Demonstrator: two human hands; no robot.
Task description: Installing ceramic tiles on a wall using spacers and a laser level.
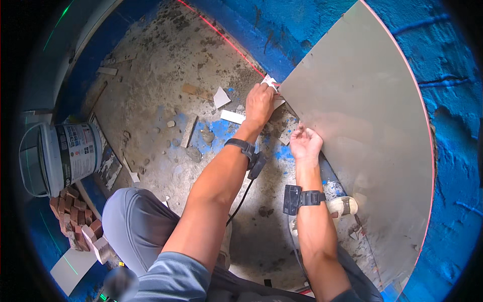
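Observation:
A large grey tile (367, 116) leans against the blue wall, its lower edge running diagonally along the floor. My left hand (260, 104) reaches to the tile's far lower corner, with fingers pinched together beside a white fragment (270, 80) and a small red piece (276, 85). Whatever lies between those fingertips is hidden. Close to the tile's lower edge, my right hand (306, 144) is turned palm up with its fingers curled in, and nothing shows in them. Each wrist wears a black strap with a small box and a cable.
White tile scraps (221, 97) and thin wood strips (189, 131) lie among mortar crumbs on the floor. A white bucket (75, 153) rests on its side at left, above stacked red bricks (75, 214). A red laser line follows the far wall's base. My shoe (342, 207) is near the tile.

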